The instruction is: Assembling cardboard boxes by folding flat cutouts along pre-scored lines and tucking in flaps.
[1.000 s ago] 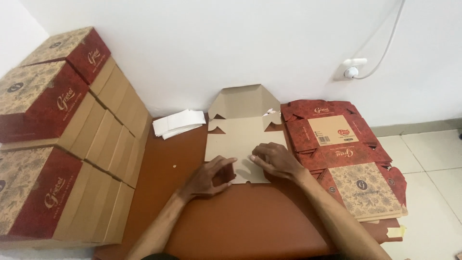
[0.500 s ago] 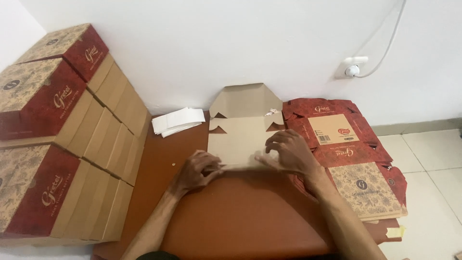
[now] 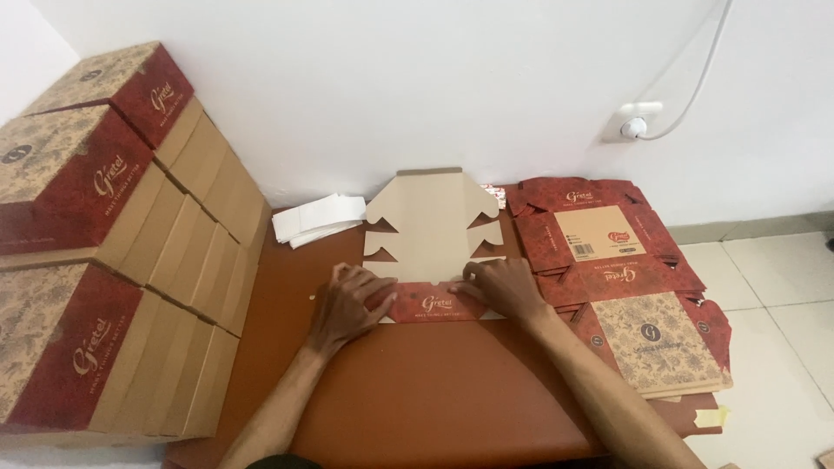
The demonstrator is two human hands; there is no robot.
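In the middle of the frame, a flat unfolded cardboard box blank (image 3: 432,239), plain brown on its inner side, lies on the reddish-brown bench (image 3: 434,391). Its far flaps point toward the white wall (image 3: 417,87). The near edge of the blank is folded toward the person, so a dark red printed strip (image 3: 432,306) shows between the two hands.

The left hand (image 3: 347,300) is at the left end of this red strip. Its fingers are bent and press down on the fold, and the fingertips touch the cardboard. The right hand (image 3: 504,288) is at the right end of the strip, also with curled fingers pressing on the folded edge. Both hands are pressing on the blank and do not lift it.

At the right of the frame, a pile of flat red and beige printed box blanks (image 3: 621,287) lies on the bench, just beside the right hand. At the left of the frame, a stack of assembled red and beige boxes (image 3: 95,243) stands in several layers against the wall. In the upper middle left, a small bundle of white paper sheets (image 3: 317,219) lies near the wall. In the upper right, a white wall socket with a cable (image 3: 638,123) is visible, and below it the pale tiled floor (image 3: 782,295).
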